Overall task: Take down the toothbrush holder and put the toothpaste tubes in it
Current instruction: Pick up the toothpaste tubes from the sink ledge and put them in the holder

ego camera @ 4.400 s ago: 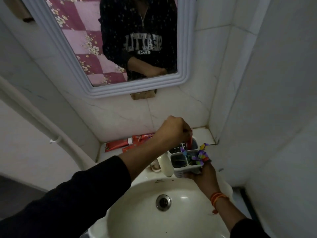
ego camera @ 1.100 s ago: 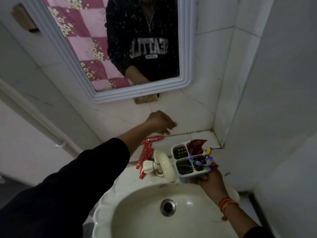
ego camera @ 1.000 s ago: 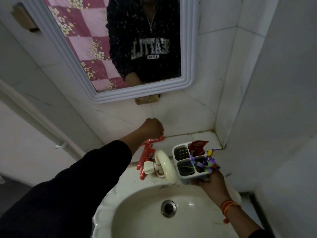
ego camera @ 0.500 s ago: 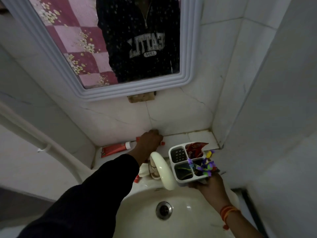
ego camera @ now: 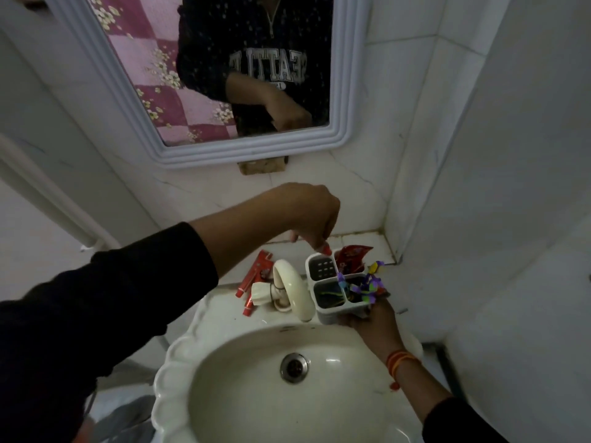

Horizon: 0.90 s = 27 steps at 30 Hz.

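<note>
My right hand (ego camera: 374,321) grips the white four-compartment toothbrush holder (ego camera: 329,314) from below, over the sink's back right corner. A red toothpaste tube (ego camera: 351,255) stands in its back right compartment. Purple and yellow toothbrushes (ego camera: 367,284) fill the front right one. My left hand (ego camera: 307,215) hovers over the back left compartment, shut on another red toothpaste tube (ego camera: 326,250); only the tube's red end shows below my fingers. Another red tube (ego camera: 259,270) lies on the ledge behind the tap.
A cream tap (ego camera: 291,289) arches over the basin (ego camera: 224,394), just left of the holder. A tiled ledge (ego camera: 374,243) runs behind, meeting the side wall on the right. The mirror (ego camera: 224,75) hangs above.
My left hand reached down to the ledge behind the tap, closed on a red tube, then lifted it right to above the holder. The right hand kept the holder in place.
</note>
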Each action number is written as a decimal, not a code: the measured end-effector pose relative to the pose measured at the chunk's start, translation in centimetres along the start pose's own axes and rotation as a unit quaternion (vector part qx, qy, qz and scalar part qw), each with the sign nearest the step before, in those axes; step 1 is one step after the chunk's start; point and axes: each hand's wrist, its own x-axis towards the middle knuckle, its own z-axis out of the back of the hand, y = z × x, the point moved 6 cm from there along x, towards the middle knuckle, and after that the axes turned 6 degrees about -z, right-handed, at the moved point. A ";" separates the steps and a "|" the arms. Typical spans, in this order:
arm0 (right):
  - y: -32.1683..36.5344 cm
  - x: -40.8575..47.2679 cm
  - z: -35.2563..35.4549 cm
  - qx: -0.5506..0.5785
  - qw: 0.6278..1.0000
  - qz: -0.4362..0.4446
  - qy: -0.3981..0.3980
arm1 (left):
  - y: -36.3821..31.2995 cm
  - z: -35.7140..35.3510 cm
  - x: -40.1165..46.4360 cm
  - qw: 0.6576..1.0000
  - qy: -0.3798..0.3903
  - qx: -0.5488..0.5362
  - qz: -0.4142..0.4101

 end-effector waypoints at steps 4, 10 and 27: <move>0.8 -0.2 0.1 0.044 0.999 0.029 -0.007 | -3.5 -1.9 -0.1 0.997 0.071 0.024 0.005; 0.0 -0.3 0.1 0.046 0.999 0.002 0.008 | -4.4 -5.0 0.6 0.996 0.054 -0.068 0.010; -0.7 0.8 -0.8 0.139 0.990 0.010 0.022 | 11.0 -18.3 2.0 0.975 -0.005 -0.115 0.192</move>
